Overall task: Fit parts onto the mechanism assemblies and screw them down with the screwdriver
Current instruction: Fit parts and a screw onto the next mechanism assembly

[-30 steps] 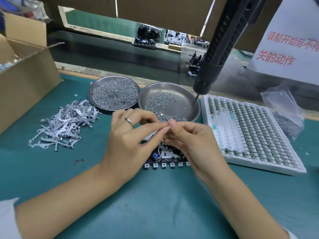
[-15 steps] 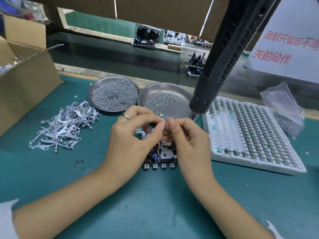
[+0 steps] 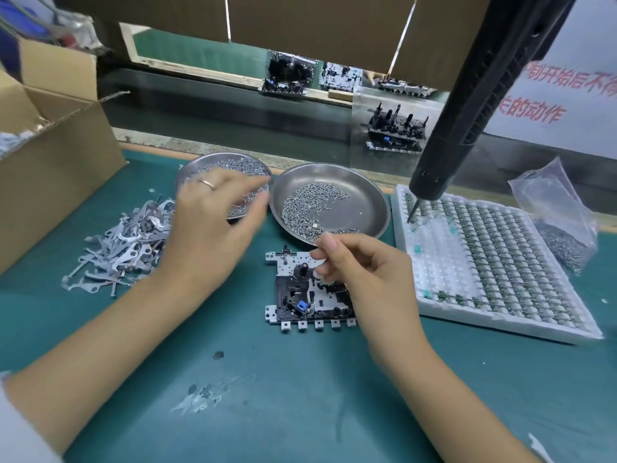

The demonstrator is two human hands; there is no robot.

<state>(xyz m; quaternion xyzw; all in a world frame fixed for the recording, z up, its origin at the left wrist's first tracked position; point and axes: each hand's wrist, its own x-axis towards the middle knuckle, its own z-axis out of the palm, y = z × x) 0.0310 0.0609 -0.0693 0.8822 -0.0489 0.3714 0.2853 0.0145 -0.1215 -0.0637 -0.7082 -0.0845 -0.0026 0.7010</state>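
The right hand (image 3: 364, 272) hovers just above the mechanism assembly (image 3: 309, 292), its thumb and forefinger pinched together as if on something tiny; whether a screw or small part sits between those fingers (image 3: 329, 243) is too small to tell. The left hand (image 3: 213, 225) reaches, blurred, with loosely spread fingers over the left dish (image 3: 187, 172) of screws and seems to hold nothing.

The assembly lies flat on the green tabletop (image 3: 300, 396), just in front of the right dish (image 3: 374, 195), which also holds loose screws. It looks light and stiff, a metal plate carrying small plastic pieces and thin wire, so it would probably slide under a push; steadying it by the plate edges seems safer than pressing on the delicate middle. The screws are small and slippery, best taken in a fingertip pinch.

The screwdriver (image 3: 467, 111) hangs untouched over the white tray (image 3: 500, 322) of small components. A pile of grey metal levers (image 3: 117, 248) lies left.
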